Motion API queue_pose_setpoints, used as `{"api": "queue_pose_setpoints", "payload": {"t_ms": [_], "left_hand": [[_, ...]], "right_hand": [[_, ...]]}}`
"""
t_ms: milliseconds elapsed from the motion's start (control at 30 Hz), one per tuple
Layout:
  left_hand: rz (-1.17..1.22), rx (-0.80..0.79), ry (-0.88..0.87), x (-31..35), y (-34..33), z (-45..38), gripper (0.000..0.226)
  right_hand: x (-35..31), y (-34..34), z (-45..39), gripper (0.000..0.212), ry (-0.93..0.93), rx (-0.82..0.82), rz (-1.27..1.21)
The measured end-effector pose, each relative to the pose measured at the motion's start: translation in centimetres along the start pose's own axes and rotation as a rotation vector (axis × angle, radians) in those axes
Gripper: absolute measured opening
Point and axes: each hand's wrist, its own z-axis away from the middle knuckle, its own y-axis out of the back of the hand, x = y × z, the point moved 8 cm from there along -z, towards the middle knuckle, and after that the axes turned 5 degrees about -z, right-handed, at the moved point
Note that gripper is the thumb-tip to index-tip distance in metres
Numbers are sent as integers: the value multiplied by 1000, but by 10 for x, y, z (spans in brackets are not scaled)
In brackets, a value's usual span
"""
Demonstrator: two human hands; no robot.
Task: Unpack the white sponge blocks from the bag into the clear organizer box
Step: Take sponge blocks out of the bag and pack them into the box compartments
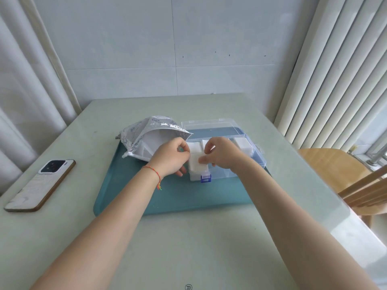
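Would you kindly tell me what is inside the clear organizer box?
White sponge blocks fill compartments of the clear organizer box. Both hands cover the middle, so its contents there cannot be seen.

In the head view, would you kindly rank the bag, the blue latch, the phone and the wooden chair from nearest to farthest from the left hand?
From the left hand:
1. bag, just behind it.
2. blue latch, to its right, on the box front.
3. phone, far left on the table.
4. wooden chair, far right.
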Motion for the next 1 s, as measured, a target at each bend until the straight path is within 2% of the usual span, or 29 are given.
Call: {"api": "queue_pose_setpoints", "payload": {"t_ms": [167,367,500,633,733,800,867,900,1000], "left_hand": [[-260,-31,-86,9,-3,3,10],[-713,86,-187,32,0,6,15],[-881,15,-168,32,-12,3,22],[-905,-7,-171,36,-12,3,28],[-739,206,-255,43,10,11,25],[-597,488,-314,40,45,24,18],[-599,761,-371,33,82,40,14],[-619,830,-370,26,97,44,12],[-510,753,-226,-9,128,40,15]], "right_hand": [[-5,-6,0,19,61,37,100],[-11,-9,1,8,118,74,246],[-10,-13,0,4,138,26,267],[-17,-11,1,15,162,-43,350],[-38,-1,1,17,201,55,340],[-56,-1,0,16,240,135,263],[-75,-13,-1,18,280,149,229],[-83,-22,-3,19,293,141,216],[-102,-58,-11,22,298,93,191]]}}
